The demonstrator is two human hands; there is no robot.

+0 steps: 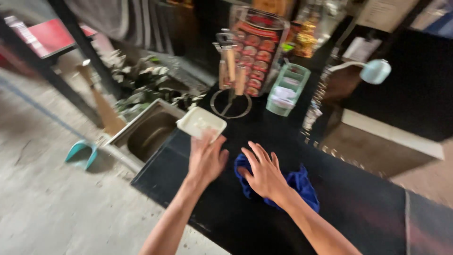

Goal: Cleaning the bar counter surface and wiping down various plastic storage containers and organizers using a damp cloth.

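Resting spread flat on one blue cloth (302,185), the right hand (264,174); left hand (206,158) grips one white tray (201,122)

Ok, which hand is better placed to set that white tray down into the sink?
Left, probably. The left hand already holds the white tray, just beside the metal sink. The right hand lies flat on the blue cloth, farther from the sink.

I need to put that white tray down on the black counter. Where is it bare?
Bare black counter lies right of the blue cloth, and also near its front edge, left of the left hand holding the white square tray. It is crowded behind: metal tool stand, green rack. The right hand rests on the cloth.
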